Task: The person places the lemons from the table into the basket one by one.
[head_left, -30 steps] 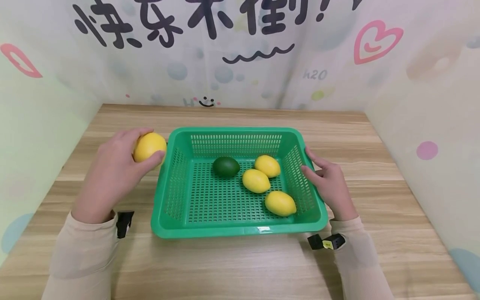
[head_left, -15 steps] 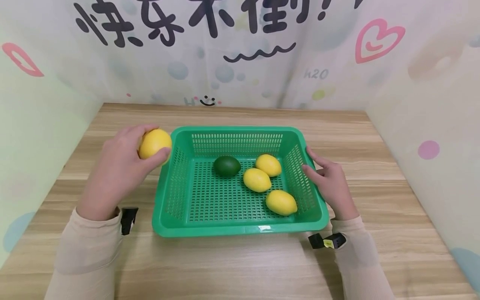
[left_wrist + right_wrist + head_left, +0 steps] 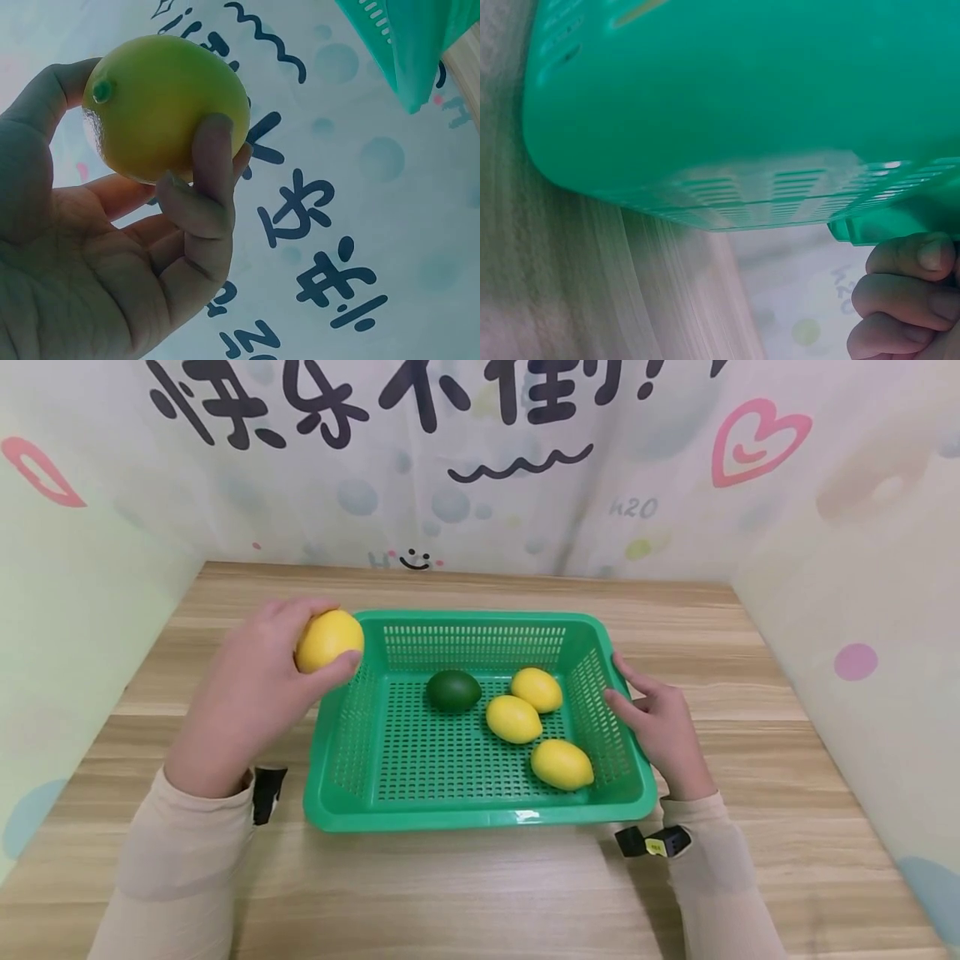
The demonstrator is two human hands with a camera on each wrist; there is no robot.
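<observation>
My left hand (image 3: 247, 693) holds a yellow lemon (image 3: 330, 642) between thumb and fingers, raised at the far left corner of the green basket (image 3: 480, 819). In the left wrist view, the fingers curl round the lemon (image 3: 165, 97) and its stem nub shows. My right hand (image 3: 667, 731) grips the basket's right rim, thumb on the inner side. Under the rim, curled fingers (image 3: 904, 300) appear in the right wrist view beside the basket wall (image 3: 705, 97). Inside the basket lie a dark green avocado-shaped fruit (image 3: 453, 692) and three lemons (image 3: 513, 719), toward the right.
The basket stands on a wood-grain table (image 3: 465, 893). Behind it hangs a white printed backdrop (image 3: 495, 518) with black lettering, and pale panels rise along both sides. A small black device (image 3: 667, 842) is strapped to the right wrist.
My left hand has carried the lemon rightward and slightly away from me, from beside the basket to its left rim. The right hand and the fruit in the basket stay put.
</observation>
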